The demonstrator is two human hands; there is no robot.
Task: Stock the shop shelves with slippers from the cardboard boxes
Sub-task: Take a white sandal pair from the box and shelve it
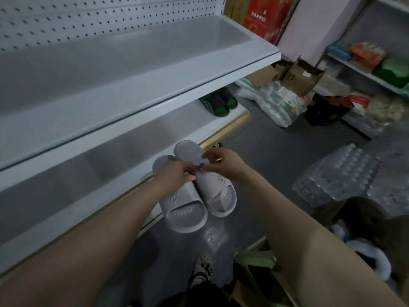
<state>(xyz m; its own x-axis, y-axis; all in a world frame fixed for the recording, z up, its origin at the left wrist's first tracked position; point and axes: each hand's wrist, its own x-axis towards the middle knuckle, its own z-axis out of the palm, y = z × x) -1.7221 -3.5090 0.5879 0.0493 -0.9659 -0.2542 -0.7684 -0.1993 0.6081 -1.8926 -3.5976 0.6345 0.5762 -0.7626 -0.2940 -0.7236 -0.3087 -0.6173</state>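
A pair of grey slippers (192, 202) is held in the air just in front of the lower shelf (132, 140), the two side by side and touching, heels over the shelf's pale wooden front edge and toes toward the person. The left hand (177, 171) has its grip closed on the left slipper, fingers curled over its middle. The right hand (225, 162) pinches the pair where the two meet, at a small dark piece too blurred to tell apart. The lower shelf is a long white metal board, and at its far end sits a pair of dark slippers with green soles (219, 101). Above it juts an upper shelf (155, 69), also white, backed by a pegboard (88, 18). The floor (265, 151) is dark grey and slightly glossy. On it lie a wrapped pack of clear bottles (338, 173) to the right, white printed sacks (276, 100) near the shelf end, and an open brown box (303, 76) behind them. A red carton (265, 16) stands beyond the pegboard. Side shelves (363, 72) along the right wall carry bagged goods. An open cardboard box (250, 273) stands near the person's patterned shoe (202, 271).
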